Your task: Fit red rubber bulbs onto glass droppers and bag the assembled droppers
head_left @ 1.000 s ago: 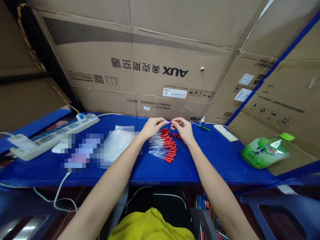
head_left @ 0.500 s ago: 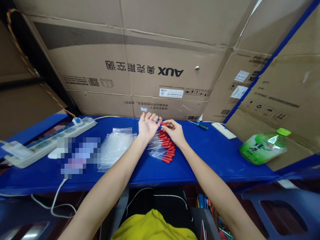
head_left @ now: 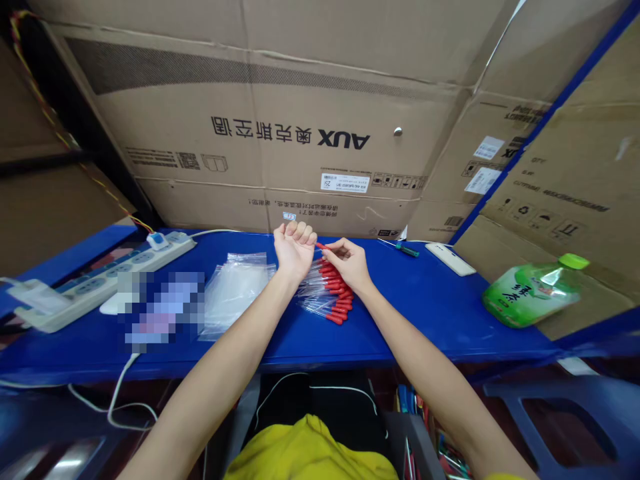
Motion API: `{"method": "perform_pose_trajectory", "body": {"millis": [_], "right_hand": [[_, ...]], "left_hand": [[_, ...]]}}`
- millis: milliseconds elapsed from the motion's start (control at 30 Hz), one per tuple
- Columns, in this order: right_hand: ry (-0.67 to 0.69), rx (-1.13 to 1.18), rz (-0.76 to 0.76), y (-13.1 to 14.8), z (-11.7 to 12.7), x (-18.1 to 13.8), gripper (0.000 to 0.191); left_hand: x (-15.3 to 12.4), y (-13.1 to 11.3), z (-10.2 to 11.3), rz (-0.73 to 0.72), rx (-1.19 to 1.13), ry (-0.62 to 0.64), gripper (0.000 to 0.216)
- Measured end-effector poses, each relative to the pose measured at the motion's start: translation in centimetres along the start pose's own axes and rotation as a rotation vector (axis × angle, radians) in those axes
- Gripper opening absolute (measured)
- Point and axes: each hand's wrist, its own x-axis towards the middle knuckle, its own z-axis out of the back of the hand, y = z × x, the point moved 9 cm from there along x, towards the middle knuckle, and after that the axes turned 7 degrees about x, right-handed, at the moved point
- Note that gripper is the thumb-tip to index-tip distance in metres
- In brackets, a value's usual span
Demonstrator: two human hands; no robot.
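A red-handled screwdriver [head_left: 321,246] spans the gap between my two hands, just beyond a fanned pile. My right hand [head_left: 347,261] pinches its red handle between thumb and fingers. My left hand [head_left: 295,250] is turned palm up with its fingers curled in, beside the other end of that handle; what lies inside the fingers is hidden. Below the hands, several more red-handled screwdrivers [head_left: 334,293] lie in a row, handles to the right and thin shafts to the left, seemingly in clear sleeves. Clear plastic bags [head_left: 235,293] are stacked left of my left forearm.
A power strip [head_left: 113,277] and a blurred-out phone-like object [head_left: 163,310] with a white cable lie left. A green-handled screwdriver [head_left: 407,250], a white flat object [head_left: 450,259] and a green bottle [head_left: 533,293] are right. Cardboard [head_left: 300,80] walls the blue table's [head_left: 415,320] back.
My left hand's fingers have curled in from a more open pose. The red handle now shows more plainly between the hands. My right hand keeps its pinch, and the view has shifted slightly.
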Motion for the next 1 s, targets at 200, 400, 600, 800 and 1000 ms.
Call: {"method": "perform_pose_trajectory", "body": {"millis": [200,400,600,800,1000], "right_hand": [[-0.014,-0.007,0.034,0.34,0.46,0.06,0.034],[0.012,-0.025,0.035,0.48,0.5,0.18,0.035],[0.034,-0.039,0.045,0.8,0.26,0.25,0.038],[0.044,-0.08,0.054,0.66,0.21,0.4,0.039],[0.057,-0.075,0.058,0.14,0.14,0.39,0.034]], "left_hand": [[-0.29,0.56,-0.42,0.033,-0.079,0.009,0.043],[-0.33,0.57,-0.52,0.034,-0.065,0.012,0.043],[-0.54,0.81,-0.87,0.038,-0.063,0.026,0.043],[-0.58,0.86,-0.74,0.032,0.001,0.0,0.044],[-0.41,0.65,-0.46,0.022,-0.005,0.0,0.043]]}}
